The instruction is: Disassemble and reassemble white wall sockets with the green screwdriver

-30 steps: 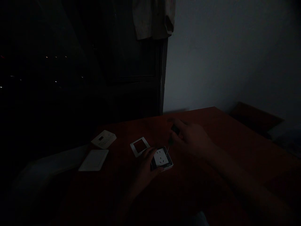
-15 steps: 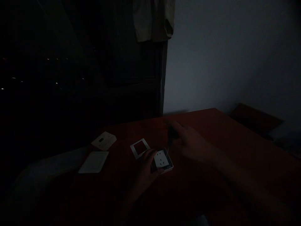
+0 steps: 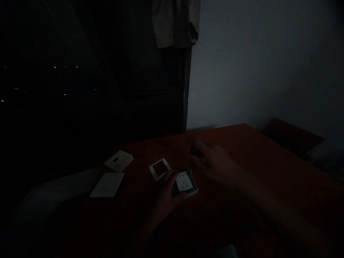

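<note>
A wall socket (image 3: 184, 181) with a white face and dark surround lies on the red-brown table. My left hand (image 3: 168, 191) grips it from the left, fingers along the far side and thumb at the near edge. In my right hand (image 3: 208, 157) is a screwdriver (image 3: 196, 151) with a dark handle, held upright. Its thin shaft reaches down to the socket's right side; the dimness hides the exact contact of the tip. Just beyond my left fingers lies a white square frame (image 3: 152, 172).
At the table's left lie a pale box (image 3: 123, 161) with a dark opening and a flat white plate (image 3: 106, 185). The table (image 3: 228, 134) meets a pale wall (image 3: 242, 71). Cloth (image 3: 174, 25) hangs above, beside a dark window (image 3: 67, 79).
My right hand's fingers have shifted around the screwdriver handle, from stretched forward to more curled. My left hand and the socket stay in place.
</note>
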`<state>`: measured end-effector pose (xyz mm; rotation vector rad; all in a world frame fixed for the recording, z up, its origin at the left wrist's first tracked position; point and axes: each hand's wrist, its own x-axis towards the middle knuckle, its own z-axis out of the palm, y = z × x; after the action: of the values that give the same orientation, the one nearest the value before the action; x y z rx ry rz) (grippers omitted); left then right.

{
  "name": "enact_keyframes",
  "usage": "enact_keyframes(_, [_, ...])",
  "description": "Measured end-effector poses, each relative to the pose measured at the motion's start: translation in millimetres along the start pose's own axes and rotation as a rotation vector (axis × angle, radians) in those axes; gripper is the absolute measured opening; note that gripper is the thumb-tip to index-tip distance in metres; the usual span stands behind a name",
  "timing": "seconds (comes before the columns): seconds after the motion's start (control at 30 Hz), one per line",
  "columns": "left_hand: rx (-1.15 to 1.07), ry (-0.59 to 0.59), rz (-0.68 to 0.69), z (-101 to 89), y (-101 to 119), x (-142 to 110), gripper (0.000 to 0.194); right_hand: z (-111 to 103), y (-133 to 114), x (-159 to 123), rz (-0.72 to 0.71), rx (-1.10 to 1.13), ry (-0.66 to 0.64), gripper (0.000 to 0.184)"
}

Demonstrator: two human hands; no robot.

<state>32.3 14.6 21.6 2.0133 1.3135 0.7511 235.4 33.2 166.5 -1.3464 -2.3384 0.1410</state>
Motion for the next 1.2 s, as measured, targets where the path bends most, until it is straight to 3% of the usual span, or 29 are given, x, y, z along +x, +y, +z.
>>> enact_keyframes(0.1, [0.005,0.014,0.015,0.9,-2,0,0.062,1,-1,1,0.102,-0.154,0.040,0.036])
enact_keyframes(0.3, [0.025,0.005,0.018,0.1,-3,-1,0.063,-1,0,2,-0.067,0.130,-0.016,0.046])
enact_keyframes(0.47, [0.019,0.012,0.002,1.7,-4,-1,0.062,3,3,4,0.130,-0.118,0.048,0.040])
enact_keyframes(0.7, [0.001,0.027,0.006,2.2,-2,-1,0.061,6,10,2,-0.060,0.247,0.109,0.042])
enact_keyframes(0.87, [0.000,0.022,-0.003,1.4,-1,-1,0.061,11,8,3,0.085,-0.025,0.118,0.038])
enact_keyframes(1.07, [-0.019,0.014,0.013,1.8,-3,-1,0.062,5,4,1,-0.035,0.152,0.059,0.054])
enact_keyframes(1.2, [-0.002,0.022,0.030,0.6,-1,-2,0.063,5,3,2,0.041,-0.006,0.038,0.041])
